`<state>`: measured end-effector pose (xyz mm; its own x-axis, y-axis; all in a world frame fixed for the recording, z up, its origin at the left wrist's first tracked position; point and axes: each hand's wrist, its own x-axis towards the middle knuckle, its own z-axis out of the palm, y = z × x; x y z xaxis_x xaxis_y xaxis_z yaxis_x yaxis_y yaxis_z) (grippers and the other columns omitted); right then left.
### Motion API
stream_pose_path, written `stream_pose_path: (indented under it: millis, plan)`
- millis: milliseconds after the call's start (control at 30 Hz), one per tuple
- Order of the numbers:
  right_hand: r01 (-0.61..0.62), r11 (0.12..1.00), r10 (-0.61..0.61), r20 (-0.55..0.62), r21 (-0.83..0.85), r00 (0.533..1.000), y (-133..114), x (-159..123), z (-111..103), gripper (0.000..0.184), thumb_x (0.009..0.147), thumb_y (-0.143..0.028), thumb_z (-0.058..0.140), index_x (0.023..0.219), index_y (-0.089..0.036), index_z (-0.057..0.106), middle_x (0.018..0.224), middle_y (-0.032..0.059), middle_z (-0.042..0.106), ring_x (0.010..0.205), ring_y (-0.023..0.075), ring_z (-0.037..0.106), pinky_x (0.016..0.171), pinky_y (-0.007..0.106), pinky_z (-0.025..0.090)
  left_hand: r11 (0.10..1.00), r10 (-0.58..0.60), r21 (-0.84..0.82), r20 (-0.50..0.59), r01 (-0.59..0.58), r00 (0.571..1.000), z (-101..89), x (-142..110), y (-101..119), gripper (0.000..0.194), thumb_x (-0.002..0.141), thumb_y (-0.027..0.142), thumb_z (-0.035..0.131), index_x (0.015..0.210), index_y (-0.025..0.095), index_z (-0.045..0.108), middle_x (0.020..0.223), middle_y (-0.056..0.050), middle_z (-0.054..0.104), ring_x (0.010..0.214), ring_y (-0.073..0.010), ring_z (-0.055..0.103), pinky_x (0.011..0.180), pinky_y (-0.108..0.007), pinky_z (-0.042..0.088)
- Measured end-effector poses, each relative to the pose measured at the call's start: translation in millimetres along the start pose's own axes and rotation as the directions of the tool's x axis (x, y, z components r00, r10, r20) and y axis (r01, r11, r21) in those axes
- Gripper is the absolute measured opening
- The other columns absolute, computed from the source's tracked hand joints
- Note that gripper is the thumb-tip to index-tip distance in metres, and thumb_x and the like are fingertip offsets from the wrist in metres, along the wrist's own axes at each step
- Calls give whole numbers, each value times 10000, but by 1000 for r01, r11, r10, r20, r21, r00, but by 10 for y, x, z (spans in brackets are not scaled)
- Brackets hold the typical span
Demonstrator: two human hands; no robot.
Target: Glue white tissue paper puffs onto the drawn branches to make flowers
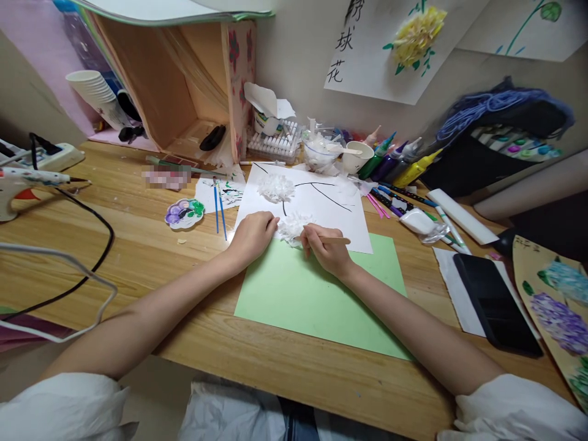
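We are logging a paint palette (184,214) lying beside 2 blue brushes (216,208). The left hand (255,236) is resting on the white paper (316,211), fingers curling under; whether they are gripping anything, we cannot tell. The lower white flower (292,227) is lying between the hands. The right hand's (327,250) thumb and fingers are pinching a wooden stick (336,241).

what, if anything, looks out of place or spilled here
Nothing is clearly spilled or damaged. The white sheet sits offset on the green sheet, sticking out past its far edge, so the two don't line up. Dark smears mark the paper scrap under the tips of the blue brushes; that may be ordinary craft mess.
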<state>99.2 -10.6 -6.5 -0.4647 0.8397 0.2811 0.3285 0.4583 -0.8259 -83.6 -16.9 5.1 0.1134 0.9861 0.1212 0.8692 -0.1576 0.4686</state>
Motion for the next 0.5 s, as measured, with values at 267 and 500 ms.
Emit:
stream_pose_path:
  millis: [267, 500]
  plan:
    - [-158, 979, 176, -147, 126, 973, -87, 63, 94, 460, 894, -525, 330, 591, -215, 481, 421, -24, 456, 411, 125, 492, 540, 284, 435, 998, 9, 64, 13, -10, 1000, -11, -8, 27, 327, 898, 288, 351, 705, 160, 582, 738, -69, 634, 689, -187, 547, 609, -290, 320]
    - [-65, 994, 79, -157, 92, 984, -73, 5, 65, 484, 914, -487, 311, 554, -212, 482, 423, -17, 465, 410, 117, 477, 542, 282, 425, 996, 9, 93, 4, -9, 1000, 3, -2, 14, 333, 900, 294, 350, 695, 162, 577, 744, -75, 634, 689, -190, 544, 612, -290, 315]
